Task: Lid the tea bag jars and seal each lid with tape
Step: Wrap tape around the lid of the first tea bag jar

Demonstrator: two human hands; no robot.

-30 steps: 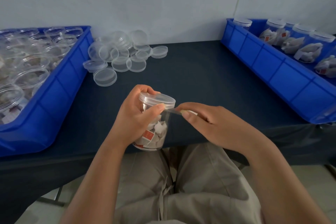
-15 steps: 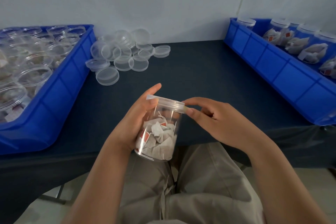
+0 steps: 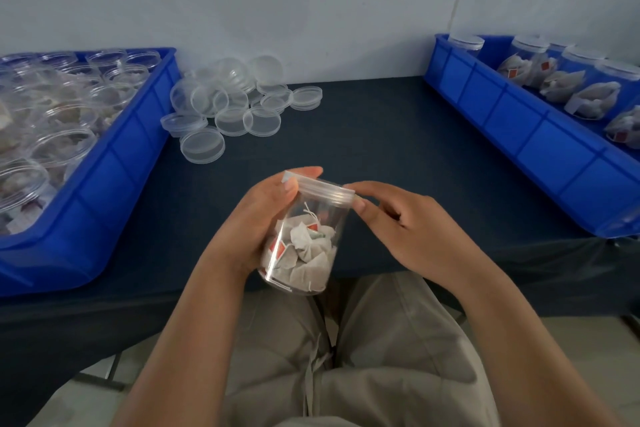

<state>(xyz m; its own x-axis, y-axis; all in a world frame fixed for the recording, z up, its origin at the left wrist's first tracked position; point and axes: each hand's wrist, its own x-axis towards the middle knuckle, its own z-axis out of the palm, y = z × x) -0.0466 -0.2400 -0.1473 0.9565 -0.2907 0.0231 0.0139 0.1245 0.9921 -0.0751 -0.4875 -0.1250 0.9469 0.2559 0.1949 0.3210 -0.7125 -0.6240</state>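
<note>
**A:** The jar is up off the table, tilted, just over the near edge and above the lap. The left hand wraps its body, fingers curled round the clear wall.

**B:** And the right hand?

**A:** Forefinger and thumb pinch the rim of the lid, and the other fingers curl loosely.

**B:** How will it handle?

**A:** Light, I'd judge: thin clear plastic with tea bags loose inside. It looks stiff enough but smooth, so probably slippery. Grip the body and leave the rim free for tape.

**B:** Any tape showing?

**A:** Not surely. A pale scrap sits by the left fingertips at the lid's far edge. Tape or glare, I cannot tell. No roll is in sight. The left palm hides 1 side of the jar, and whether the lid sits fully down is hard to read. The 2 bins, left bin and right bin, run out of view.
</note>
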